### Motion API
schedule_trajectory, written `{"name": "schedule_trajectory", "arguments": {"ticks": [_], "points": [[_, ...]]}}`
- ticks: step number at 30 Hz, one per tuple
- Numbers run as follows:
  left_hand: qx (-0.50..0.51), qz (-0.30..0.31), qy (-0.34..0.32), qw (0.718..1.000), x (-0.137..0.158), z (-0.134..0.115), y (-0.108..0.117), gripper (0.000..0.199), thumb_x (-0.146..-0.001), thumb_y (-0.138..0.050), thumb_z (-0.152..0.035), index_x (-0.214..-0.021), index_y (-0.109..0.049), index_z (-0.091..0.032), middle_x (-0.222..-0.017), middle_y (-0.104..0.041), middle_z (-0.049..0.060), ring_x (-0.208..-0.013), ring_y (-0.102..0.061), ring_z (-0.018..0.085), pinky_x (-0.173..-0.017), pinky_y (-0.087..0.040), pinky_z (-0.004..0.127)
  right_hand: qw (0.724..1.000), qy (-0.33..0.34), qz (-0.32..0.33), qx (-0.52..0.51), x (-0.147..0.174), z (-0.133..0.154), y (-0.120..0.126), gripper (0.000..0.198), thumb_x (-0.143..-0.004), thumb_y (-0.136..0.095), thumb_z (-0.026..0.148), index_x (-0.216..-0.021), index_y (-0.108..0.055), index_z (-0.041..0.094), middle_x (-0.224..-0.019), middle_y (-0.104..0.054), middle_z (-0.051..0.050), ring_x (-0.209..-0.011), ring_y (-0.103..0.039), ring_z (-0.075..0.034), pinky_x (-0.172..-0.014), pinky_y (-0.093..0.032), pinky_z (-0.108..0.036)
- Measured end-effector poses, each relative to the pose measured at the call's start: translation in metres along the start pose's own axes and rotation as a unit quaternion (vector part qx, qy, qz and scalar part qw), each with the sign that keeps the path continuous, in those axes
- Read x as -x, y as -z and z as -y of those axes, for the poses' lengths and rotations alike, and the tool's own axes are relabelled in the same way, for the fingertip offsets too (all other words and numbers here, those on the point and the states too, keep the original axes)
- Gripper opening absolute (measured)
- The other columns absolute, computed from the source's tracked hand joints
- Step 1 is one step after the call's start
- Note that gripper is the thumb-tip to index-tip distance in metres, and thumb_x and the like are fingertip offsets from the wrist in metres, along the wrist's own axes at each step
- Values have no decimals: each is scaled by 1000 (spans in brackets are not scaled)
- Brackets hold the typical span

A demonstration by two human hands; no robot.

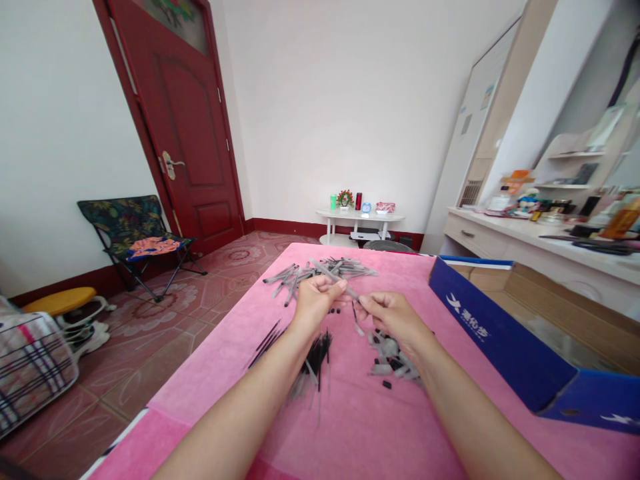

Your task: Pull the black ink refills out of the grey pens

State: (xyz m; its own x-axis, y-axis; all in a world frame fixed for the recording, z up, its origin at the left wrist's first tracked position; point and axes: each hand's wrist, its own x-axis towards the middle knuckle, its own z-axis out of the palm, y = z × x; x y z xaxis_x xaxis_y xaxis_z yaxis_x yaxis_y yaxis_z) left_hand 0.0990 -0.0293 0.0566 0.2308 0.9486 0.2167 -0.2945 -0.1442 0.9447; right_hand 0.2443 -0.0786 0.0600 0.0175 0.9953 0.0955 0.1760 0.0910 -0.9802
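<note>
Between my hands, above the pink cloth (350,413), a grey translucent pen (351,292) is held at a slant. My left hand (316,303) is closed around its middle. The fingers of my right hand (387,312) pinch its near right end; exactly what they grip there is partly hidden. Beyond my hands lies a loose pile of similar grey pens (287,293). Thin black refills (320,350) lie in a bundle by my left forearm, with several more to its left. Beside my right wrist sits a heap of small clear and black pen parts (385,350).
A blue open cardboard box (500,333) stands at the table's right side. Behind it is a white dresser (465,230) with bottles. A low white table (320,215) stands by the far wall. A folding chair (125,220) and a yellow stool (60,299) are at left.
</note>
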Motion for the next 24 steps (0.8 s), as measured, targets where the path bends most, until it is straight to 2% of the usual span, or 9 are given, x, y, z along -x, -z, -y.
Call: {"name": "schedule_trajectory", "arguments": {"ticks": [3,5,7,11,15,18,21,24], "points": [[8,-9,4,1000,-1,0,0,28,-61,-70,-34,-64,-55,-11,-58,-65,6,-55,-64,17,-51,-51,24,997,51,-65,11,-1,-1,2,27,-57,-69,36,-58,-56,13,-54,-53,1,-44,-38,-5,-41,-27,-19],[18,-19,7,1000,-2,1,1,28,-61,-70,-34,-63,-54,-11,-57,-65,6,-55,-64,17,-51,-52,24,993,66,-100,12,-2,1,3,26,-51,-73,31,-59,-54,14,-57,-54,1,-49,-43,-7,-45,-31,-19],[25,-27,14,999,-3,1,1,28,-61,-70,-33,-63,-53,-11,-58,-65,7,-55,-64,17,-51,-52,24,994,41,-100,2,-1,3,5,25,-53,-71,30,-62,-53,15,-52,-50,4,-43,-38,-5,-41,-27,-18],[41,-49,18,998,-4,0,4,28,-62,-70,-32,-64,-52,-11,-60,-65,8,-57,-64,17,-51,-52,23,999,-16,-35,-32,1,7,8,19,-61,-63,29,-62,-50,16,-44,-40,8,-33,-23,-2,-35,-12,-18],[87,-77,14,993,-8,-1,11,29,-62,-70,-31,-61,-48,-12,-62,-65,6,-59,-65,16,-53,-52,22,999,-27,14,-38,3,8,10,12,-62,-57,22,-59,-49,15,-42,-39,7,-32,-23,-1,-34,-11,-17],[102,-80,18,991,-10,-1,15,28,-63,-69,-31,-64,-49,-12,-64,-65,6,-61,-65,16,-54,-52,22,996,-38,26,-70,1,4,11,10,-60,-56,18,-68,-52,15,-46,-41,7,-33,-21,-1,-34,-10,-16],[96,-78,19,992,-9,-2,14,27,-63,-69,-30,-63,-49,-12,-63,-64,6,-60,-65,16,-53,-52,21,991,-42,25,-122,-2,-3,11,19,-59,-58,18,-77,-52,16,-51,-41,8,-35,-20,-1,-34,-9,-15],[80,-69,28,994,-8,-3,11,29,-63,-69,-30,-61,-47,-13,-61,-64,6,-58,-64,16,-51,-51,21,987,-36,2,-156,-4,-7,9,19,-62,-62,27,-74,-51,16,-50,-36,8,-37,-18,-1,-35,-8,-16]]}}
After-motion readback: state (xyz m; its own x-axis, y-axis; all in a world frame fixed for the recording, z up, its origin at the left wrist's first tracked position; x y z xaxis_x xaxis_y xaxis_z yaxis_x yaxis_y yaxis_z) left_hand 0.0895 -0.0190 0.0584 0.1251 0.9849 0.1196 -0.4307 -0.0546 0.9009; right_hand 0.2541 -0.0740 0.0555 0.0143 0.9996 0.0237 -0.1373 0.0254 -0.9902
